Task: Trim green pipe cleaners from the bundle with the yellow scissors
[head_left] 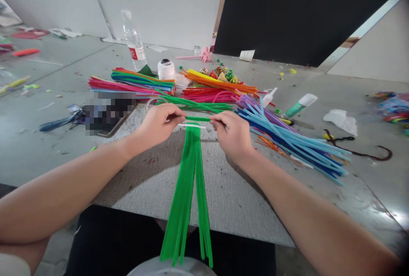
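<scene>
"Any writing?"

"The red label (136, 53) on the bottle (130, 31) bears white lettering, too blurred to read."

"Who holds what?"

"The left hand (161, 122) and right hand (233, 132) pinch a green piece (198, 119) spanning between them, just beyond the green bundle (182, 182) on the tabletop (143, 186)."

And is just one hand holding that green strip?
No, the left hand pinches the green strip on one side and the right hand on the other.
</scene>
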The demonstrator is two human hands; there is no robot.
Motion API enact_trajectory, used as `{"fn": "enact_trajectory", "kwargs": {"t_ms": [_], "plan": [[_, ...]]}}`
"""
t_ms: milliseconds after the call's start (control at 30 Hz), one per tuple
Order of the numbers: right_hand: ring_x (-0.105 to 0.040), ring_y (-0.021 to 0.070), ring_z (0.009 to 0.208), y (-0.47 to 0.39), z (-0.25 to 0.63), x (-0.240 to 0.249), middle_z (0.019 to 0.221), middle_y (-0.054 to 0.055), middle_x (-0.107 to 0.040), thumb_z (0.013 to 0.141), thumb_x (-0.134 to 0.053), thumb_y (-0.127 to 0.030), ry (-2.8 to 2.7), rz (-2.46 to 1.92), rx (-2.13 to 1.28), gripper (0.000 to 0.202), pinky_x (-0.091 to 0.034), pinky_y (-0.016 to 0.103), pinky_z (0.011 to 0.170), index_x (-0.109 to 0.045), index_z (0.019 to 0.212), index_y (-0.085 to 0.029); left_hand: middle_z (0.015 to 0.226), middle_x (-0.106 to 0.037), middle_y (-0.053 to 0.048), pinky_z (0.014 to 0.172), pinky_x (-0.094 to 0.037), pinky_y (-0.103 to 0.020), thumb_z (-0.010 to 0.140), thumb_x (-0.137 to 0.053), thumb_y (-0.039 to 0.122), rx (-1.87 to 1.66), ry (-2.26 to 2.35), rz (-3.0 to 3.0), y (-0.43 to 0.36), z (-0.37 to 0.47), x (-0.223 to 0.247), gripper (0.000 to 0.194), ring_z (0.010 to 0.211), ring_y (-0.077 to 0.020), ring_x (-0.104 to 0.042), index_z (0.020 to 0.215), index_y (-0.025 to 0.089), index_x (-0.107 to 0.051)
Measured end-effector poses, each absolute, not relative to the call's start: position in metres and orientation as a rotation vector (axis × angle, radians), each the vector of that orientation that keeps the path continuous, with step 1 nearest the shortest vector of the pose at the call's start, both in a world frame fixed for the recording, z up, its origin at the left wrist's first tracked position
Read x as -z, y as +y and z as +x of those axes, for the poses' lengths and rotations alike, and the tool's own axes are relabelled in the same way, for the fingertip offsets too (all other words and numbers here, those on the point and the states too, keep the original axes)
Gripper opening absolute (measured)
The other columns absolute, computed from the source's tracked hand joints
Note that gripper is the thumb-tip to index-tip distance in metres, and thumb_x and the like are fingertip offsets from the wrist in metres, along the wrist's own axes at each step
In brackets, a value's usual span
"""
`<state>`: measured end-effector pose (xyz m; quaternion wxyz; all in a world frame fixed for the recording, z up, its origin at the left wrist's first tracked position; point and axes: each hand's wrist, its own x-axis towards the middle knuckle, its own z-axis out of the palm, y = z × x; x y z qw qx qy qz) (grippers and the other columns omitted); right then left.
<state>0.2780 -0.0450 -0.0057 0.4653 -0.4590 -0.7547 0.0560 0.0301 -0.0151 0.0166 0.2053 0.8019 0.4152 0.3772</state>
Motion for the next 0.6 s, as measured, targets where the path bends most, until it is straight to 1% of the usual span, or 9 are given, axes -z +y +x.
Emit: {"fn": "enact_trajectory", "kwargs": {"t_ms": [133,200,267,333,400,433,500,567,600], "plan": [[-0.069,0.0203,0.081,-0.041,0.277,0.005,0.085,0.006,-0.076,0.096,-0.059,-0.017,-1.831,-1.202,-0.164,0.02,-0.054,0.037,0.079,-0.076,0.086,-0.022,0.08,-0.072,-0.003,0.066,-0.043,-0.029,0.091,-0.069,0.027,-1.052,1.192,2.078,-0.011,0.031,-0.012,0.013,0.07,-0.0145,-0.058,0.087,0.017,-0.076],[-0.07,0.0202,0.08,-0.042,0.275,0.005,0.083,0.005,-0.076,0.095,-0.061,-0.018,-1.808,-1.234,-0.222,0.018,-0.054,0.037,0.079,-0.077,0.086,-0.022,0.078,-0.07,-0.003,0.066,-0.043,-0.029,0.089,-0.073,0.031,-1.066,1.159,1.933,-0.009,0.031,-0.008,0.015,0.069,-0.014,-0.057,0.088,0.017,-0.076],[-0.071,0.0204,0.077,-0.046,0.27,0.006,0.079,0.004,-0.076,0.094,-0.065,-0.021,-1.761,-1.262,-0.344,0.014,-0.055,0.037,0.078,-0.077,0.087,-0.022,0.076,-0.067,-0.001,0.066,-0.045,-0.029,0.085,-0.079,0.037,-1.115,1.075,1.711,-0.01,0.032,-0.004,0.022,0.069,-0.0134,-0.057,0.093,0.017,-0.076],[-0.072,0.0205,0.073,-0.052,0.261,0.008,0.076,0.003,-0.076,0.093,-0.067,-0.027,-1.663,-1.275,-0.536,0.011,-0.056,0.037,0.075,-0.077,0.092,-0.022,0.076,-0.063,0.001,0.068,-0.047,-0.028,0.082,-0.082,0.043,-1.187,0.968,1.451,-0.013,0.035,-0.001,0.035,0.07,-0.013,-0.058,0.104,0.017,-0.074],[-0.075,0.0208,0.072,-0.059,0.249,0.009,0.079,0.004,-0.078,0.093,-0.069,-0.034,-1.531,-1.253,-0.745,0.015,-0.059,0.037,0.072,-0.076,0.097,-0.022,0.074,-0.061,0.002,0.068,-0.047,-0.029,0.085,-0.08,0.048,-1.134,0.944,1.374,-0.019,0.04,0.0,0.042,0.068,-0.0127,-0.056,0.112,0.017,-0.074],[-0.075,0.0209,0.071,-0.062,0.242,0.01,0.08,0.004,-0.078,0.093,-0.069,-0.037,-1.48,-1.238,-0.817,0.016,-0.059,0.036,0.071,-0.075,0.098,-0.022,0.076,-0.063,0.001,0.07,-0.047,-0.03,0.087,-0.077,0.049,-1.104,0.965,1.412,-0.022,0.043,0.0,0.042,0.07,-0.0134,-0.057,0.113,0.016,-0.075],[-0.075,0.0206,0.071,-0.068,0.231,0.011,0.08,0.003,-0.078,0.092,-0.071,-0.039,-1.472,-1.202,-0.885,0.018,-0.06,0.035,0.07,-0.073,0.097,-0.023,0.089,-0.071,-0.004,0.079,-0.051,-0.032,0.092,-0.073,0.048,-1.077,0.98,1.475,-0.028,0.047,0.0,0.038,0.082,-0.0161,-0.063,0.112,0.016,-0.077],[-0.075,0.0204,0.074,-0.071,0.224,0.011,0.083,0.004,-0.079,0.091,-0.073,-0.042,-1.567,-1.176,-0.859,0.02,-0.059,0.035,0.072,-0.073,0.095,-0.023,0.1,-0.074,-0.006,0.087,-0.052,-0.034,0.094,-0.07,0.046,-1.111,0.939,1.404,-0.031,0.049,-0.001,0.033,0.093,-0.0183,-0.066,0.107,0.016,-0.079],[-0.075,0.0202,0.075,-0.072,0.223,0.011,0.085,0.004,-0.079,0.09,-0.074,-0.044,-1.641,-1.166,-0.824,0.021,-0.058,0.034,0.072,-0.074,0.094,-0.023,0.101,-0.074,-0.007,0.088,-0.053,-0.034,0.094,-0.07,0.044,-1.134,0.904,1.325,-0.031,0.049,-0.002,0.031,0.094,-0.0185,-0.066,0.103,0.016,-0.08]]}}
